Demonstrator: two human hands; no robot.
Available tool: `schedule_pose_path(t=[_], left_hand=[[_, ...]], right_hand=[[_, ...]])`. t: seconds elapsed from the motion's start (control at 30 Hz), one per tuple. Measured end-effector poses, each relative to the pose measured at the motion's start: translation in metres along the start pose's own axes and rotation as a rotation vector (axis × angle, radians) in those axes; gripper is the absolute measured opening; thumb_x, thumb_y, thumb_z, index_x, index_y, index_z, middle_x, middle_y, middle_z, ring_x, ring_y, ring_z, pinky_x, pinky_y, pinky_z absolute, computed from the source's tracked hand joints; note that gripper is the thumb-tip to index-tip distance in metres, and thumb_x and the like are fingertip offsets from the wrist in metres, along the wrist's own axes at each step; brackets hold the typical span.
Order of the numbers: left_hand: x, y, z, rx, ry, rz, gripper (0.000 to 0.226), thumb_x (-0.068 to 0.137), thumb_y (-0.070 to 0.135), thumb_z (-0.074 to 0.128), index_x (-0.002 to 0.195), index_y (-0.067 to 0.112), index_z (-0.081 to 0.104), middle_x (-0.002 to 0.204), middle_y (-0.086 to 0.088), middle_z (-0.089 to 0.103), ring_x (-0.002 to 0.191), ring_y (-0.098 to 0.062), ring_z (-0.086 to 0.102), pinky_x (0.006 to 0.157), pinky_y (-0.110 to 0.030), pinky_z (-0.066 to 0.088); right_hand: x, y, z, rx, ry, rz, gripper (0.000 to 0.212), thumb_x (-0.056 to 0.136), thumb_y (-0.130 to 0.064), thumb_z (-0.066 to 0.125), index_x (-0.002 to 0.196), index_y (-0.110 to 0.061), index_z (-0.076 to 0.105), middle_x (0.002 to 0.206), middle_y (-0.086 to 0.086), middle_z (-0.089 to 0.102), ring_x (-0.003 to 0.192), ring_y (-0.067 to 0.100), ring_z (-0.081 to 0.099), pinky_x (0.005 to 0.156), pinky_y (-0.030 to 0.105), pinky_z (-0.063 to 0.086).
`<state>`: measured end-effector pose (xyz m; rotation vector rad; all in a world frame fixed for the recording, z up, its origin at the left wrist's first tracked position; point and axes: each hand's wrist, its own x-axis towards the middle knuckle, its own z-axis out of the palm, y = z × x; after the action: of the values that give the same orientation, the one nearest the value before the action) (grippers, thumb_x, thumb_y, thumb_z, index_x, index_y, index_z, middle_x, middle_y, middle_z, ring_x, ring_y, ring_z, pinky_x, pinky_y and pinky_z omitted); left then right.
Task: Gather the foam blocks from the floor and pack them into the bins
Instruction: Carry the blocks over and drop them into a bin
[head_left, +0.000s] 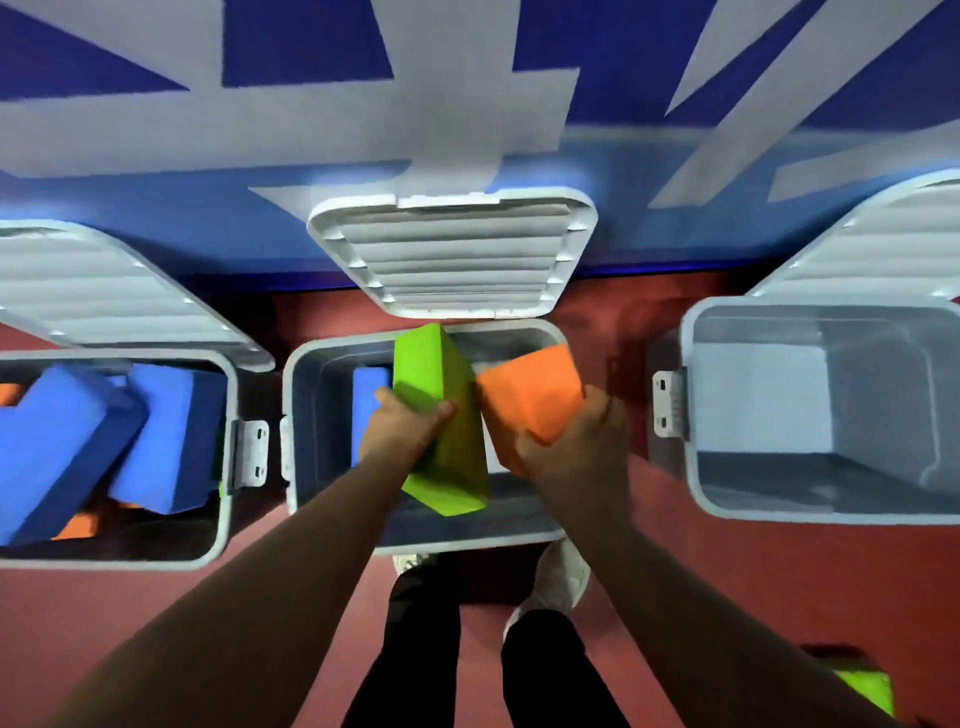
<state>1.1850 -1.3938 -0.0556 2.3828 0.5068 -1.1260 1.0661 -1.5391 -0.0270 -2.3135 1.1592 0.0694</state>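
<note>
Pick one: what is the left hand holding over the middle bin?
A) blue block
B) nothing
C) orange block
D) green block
D: the left hand grips the green block over the middle bin, while the right hand holds the orange block.

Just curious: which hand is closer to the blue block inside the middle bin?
Left. The left hand, gripping the green block, is just beside the blue block; the right hand, holding the orange block, is beyond the green one.
</note>
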Motion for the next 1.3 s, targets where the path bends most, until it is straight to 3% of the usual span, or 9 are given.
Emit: schedule_pose_path(t=[0.23, 0.33, 0.57, 0.73, 0.83, 0.9, 1.03, 1.2, 1.3], left_hand=[[0.116, -0.013, 0.079, 0.018, -0.09, -0.009, 0.089, 0.072, 0.055, 0.079, 0.135, 0.009, 0.037, 0.136, -0.014, 0.052, 0.124, -0.032, 0.052, 0.088, -0.035, 0.044], [0.138, -0.035, 0.107, -0.007, -0.105, 0.021, 0.088, 0.068, 0.054, 0.083, 0.132, 0.013, 0.039, 0.131, -0.009, 0.056, 0.119, -0.029, 0.055, 0.093, -0.038, 0.05], [0.171, -0.063, 0.14, -0.251, -0.206, 0.174, 0.05, 0.087, 0.029, 0.065, 0.136, 0.021, 0.057, 0.126, 0.001, 0.066, 0.115, -0.019, 0.062, 0.102, -0.037, 0.048], [0.193, -0.067, 0.164, -0.119, -0.247, 0.257, 0.033, 0.092, 0.015, 0.056, 0.123, 0.021, 0.064, 0.11, -0.001, 0.07, 0.096, -0.023, 0.062, 0.081, -0.028, 0.047], [0.197, -0.073, 0.178, -0.067, -0.255, 0.245, 0.036, 0.094, 0.018, 0.055, 0.129, 0.02, 0.06, 0.113, -0.001, 0.067, 0.099, -0.021, 0.06, 0.08, -0.024, 0.041], [0.194, -0.073, 0.173, -0.094, -0.19, 0.241, 0.038, 0.095, 0.023, 0.055, 0.133, 0.019, 0.057, 0.12, 0.0, 0.065, 0.107, -0.022, 0.06, 0.081, -0.021, 0.042], [0.162, -0.056, 0.127, -0.073, -0.066, 0.271, 0.032, 0.096, 0.029, 0.055, 0.125, 0.017, 0.059, 0.108, 0.003, 0.062, 0.093, -0.016, 0.055, 0.074, -0.02, 0.038], [0.079, -0.009, 0.035, 0.014, -0.033, 0.329, 0.027, 0.095, 0.036, 0.053, 0.107, 0.014, 0.061, 0.087, 0.001, 0.061, 0.086, -0.023, 0.057, 0.069, -0.03, 0.039], [0.002, 0.035, -0.029, 0.072, -0.005, 0.39, 0.03, 0.095, 0.037, 0.053, 0.109, 0.012, 0.061, 0.096, -0.006, 0.064, 0.091, -0.024, 0.058, 0.075, -0.028, 0.039]], right_hand=[[0.026, 0.043, 0.133, -0.043, 0.064, 0.107, 0.088, 0.06, -0.051, 0.081, 0.124, -0.004, 0.042, 0.118, 0.02, 0.056, 0.108, 0.041, 0.054, 0.094, 0.045, 0.044], [0.036, 0.056, 0.166, -0.041, 0.015, 0.123, 0.087, 0.061, -0.049, 0.082, 0.125, -0.003, 0.044, 0.12, 0.019, 0.055, 0.109, 0.04, 0.054, 0.093, 0.045, 0.044], [0.054, 0.084, 0.203, -0.044, -0.045, 0.128, 0.084, 0.07, -0.046, 0.077, 0.132, -0.001, 0.041, 0.126, 0.019, 0.053, 0.113, 0.039, 0.054, 0.092, 0.043, 0.044], [0.071, 0.101, 0.222, -0.011, -0.067, 0.093, 0.085, 0.075, -0.039, 0.078, 0.139, -0.002, 0.037, 0.132, 0.019, 0.049, 0.118, 0.038, 0.049, 0.097, 0.044, 0.04], [0.076, 0.11, 0.232, 0.066, -0.173, 0.1, 0.079, 0.083, -0.032, 0.072, 0.145, -0.003, 0.032, 0.138, 0.021, 0.046, 0.123, 0.039, 0.048, 0.097, 0.042, 0.039], [0.079, 0.11, 0.226, 0.058, -0.229, 0.097, 0.073, 0.086, -0.03, 0.065, 0.145, -0.003, 0.031, 0.138, 0.023, 0.046, 0.12, 0.039, 0.049, 0.093, 0.041, 0.041], [0.082, 0.091, 0.175, 0.002, -0.253, 0.056, 0.056, 0.088, -0.035, 0.059, 0.131, -0.003, 0.044, 0.128, 0.022, 0.053, 0.117, 0.038, 0.051, 0.092, 0.042, 0.042], [0.078, 0.049, 0.054, -0.032, -0.3, 0.053, 0.053, 0.088, -0.043, 0.059, 0.121, -0.002, 0.054, 0.121, 0.023, 0.059, 0.113, 0.039, 0.056, 0.092, 0.043, 0.047], [0.066, 0.011, -0.041, -0.032, -0.311, 0.053, 0.058, 0.089, -0.044, 0.06, 0.13, -0.004, 0.051, 0.129, 0.022, 0.054, 0.12, 0.038, 0.053, 0.099, 0.041, 0.043]])
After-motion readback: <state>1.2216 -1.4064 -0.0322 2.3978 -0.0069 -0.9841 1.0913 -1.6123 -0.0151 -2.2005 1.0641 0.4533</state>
